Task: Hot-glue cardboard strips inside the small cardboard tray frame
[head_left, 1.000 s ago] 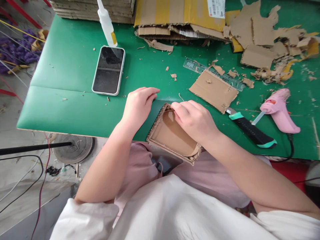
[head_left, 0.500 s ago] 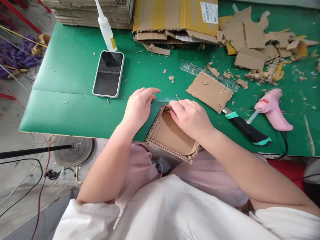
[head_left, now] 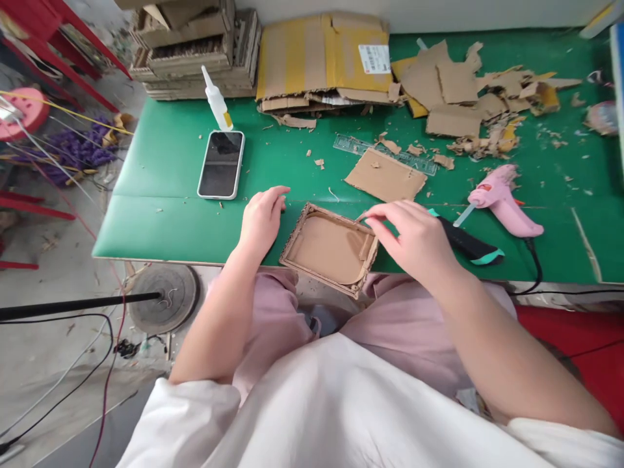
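Note:
A shallow cardboard tray (head_left: 324, 244) with raised, layered edges lies at the table's front edge, partly overhanging it above my lap. At its upper right corner, my right hand (head_left: 412, 237) pinches a thin cardboard strip (head_left: 361, 216) between thumb and forefinger. Left of the tray, my left hand (head_left: 263, 221) rests by the table edge, apart from the tray. Its forefinger stretches out and the other fingers bend loosely, holding nothing. Partly behind my right hand lies a black and teal utility knife (head_left: 470, 242).
A pink glue gun (head_left: 507, 200) lies right, its cord over the edge. Beyond the tray are a cardboard piece (head_left: 385, 175), a clear ruler (head_left: 351, 145) and torn scraps (head_left: 453, 120). A phone (head_left: 221, 164) and white bottle (head_left: 218, 107) lie left; stacked cardboard (head_left: 195, 81) stands behind.
My right hand has moved right, off the tray's inner corner, and now pinches a thin strip. The tray's inside shows more fully. The camera view has shifted; my left hand stays beside the tray.

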A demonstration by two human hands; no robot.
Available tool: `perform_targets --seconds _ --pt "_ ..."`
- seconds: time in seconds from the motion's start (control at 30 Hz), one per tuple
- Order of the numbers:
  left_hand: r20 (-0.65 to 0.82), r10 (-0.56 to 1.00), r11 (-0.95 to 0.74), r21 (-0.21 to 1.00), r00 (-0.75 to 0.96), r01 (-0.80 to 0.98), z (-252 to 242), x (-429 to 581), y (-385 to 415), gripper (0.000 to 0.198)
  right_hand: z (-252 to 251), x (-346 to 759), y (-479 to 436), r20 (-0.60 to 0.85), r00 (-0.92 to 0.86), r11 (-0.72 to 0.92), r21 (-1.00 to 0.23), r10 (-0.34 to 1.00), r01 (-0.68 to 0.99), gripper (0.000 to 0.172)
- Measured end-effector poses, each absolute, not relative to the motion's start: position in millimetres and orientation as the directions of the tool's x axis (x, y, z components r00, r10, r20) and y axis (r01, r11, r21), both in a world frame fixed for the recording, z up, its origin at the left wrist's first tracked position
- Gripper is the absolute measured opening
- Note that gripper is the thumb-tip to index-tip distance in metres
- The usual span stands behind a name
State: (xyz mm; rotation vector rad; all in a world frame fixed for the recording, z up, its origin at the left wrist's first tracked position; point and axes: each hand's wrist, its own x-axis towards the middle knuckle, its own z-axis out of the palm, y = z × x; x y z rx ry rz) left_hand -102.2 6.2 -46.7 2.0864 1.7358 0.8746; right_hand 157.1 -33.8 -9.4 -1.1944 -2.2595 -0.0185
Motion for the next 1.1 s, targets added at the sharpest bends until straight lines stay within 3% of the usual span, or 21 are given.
perform_targets --seconds 0.17,0.3,0.5,0.67,0.8,1.0,1.1 --pt "0.274 0.961 -0.139 0.622 -0.048 0.770 -43.6 -107.0 -0.4 0.022 -14.9 202.1 -91.7 0.519 -0.211 0.460 -0.415 0.828 0.785 0.007" --pt "0.252 0.961 -0.092 0.680 -0.115 0.728 -36.1 -102.8 -13.7 0.019 -38.6 223.7 -131.0 0.412 -0.022 0.274 -0.564 0.911 0.779 0.010" --pt "0.231 0.966 -0.086 0.710 -0.115 0.699 -21.3 -97.6 -33.8 0.016 -60.8 222.2 -154.8 0.271 0.042 0.171 -0.714 0.962 0.678 0.015" --pt "0.228 0.967 -0.120 0.805 -0.117 0.581 0.9 -83.4 -90.9 0.027 -62.6 201.3 -159.5 0.260 -0.022 0.215 -0.747 0.965 0.628 0.016" --pt "-0.027 0.999 0.012 0.888 0.026 0.460 -9.4 -60.0 -146.6 0.035 -63.7 183.6 -163.3 0.261 -0.078 0.255 -0.762 0.962 0.595 0.013" --pt "-0.206 0.977 0.147 0.835 0.053 0.530 -63.9 -39.7 -172.0 0.041 -61.6 170.3 -164.8 0.321 -0.126 0.334 -0.752 0.939 0.569 0.012" --pt "-0.249 0.964 0.156 0.808 0.090 0.568 -78.7 -41.2 -168.9 0.030 -56.8 168.8 -156.6 0.425 -0.143 0.416 -0.665 0.894 0.620 0.011"
